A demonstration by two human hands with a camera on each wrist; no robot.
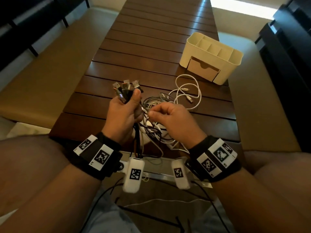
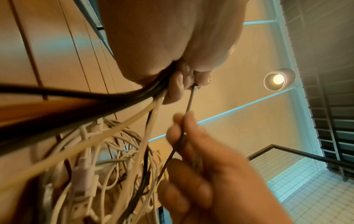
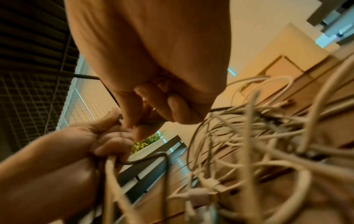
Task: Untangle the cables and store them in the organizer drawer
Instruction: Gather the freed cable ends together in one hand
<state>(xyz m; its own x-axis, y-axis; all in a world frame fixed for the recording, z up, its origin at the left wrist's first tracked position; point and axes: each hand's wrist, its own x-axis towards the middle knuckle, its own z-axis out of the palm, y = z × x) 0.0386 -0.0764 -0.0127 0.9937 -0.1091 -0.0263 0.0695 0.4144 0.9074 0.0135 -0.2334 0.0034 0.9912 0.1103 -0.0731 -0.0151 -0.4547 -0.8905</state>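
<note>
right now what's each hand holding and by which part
The left hand grips a bundle of cables just below their USB plugs. The right hand pinches one thin dark cable along its length, beside the tangle.

Dim, warm light, strong wide-angle warp.
Glare streaks along the table [image 1: 151, 39]; ceiling lamp [image 2: 278, 79] blooms in left wrist view; near cables [image 3: 249, 144] smeared, out of focus in both wrist views.

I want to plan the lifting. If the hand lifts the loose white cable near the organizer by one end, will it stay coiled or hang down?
Probably it hangs limp: the white cable lies in soft, uneven loops on the table. It looks thin, likely light. Its plug ends may swing.
</note>
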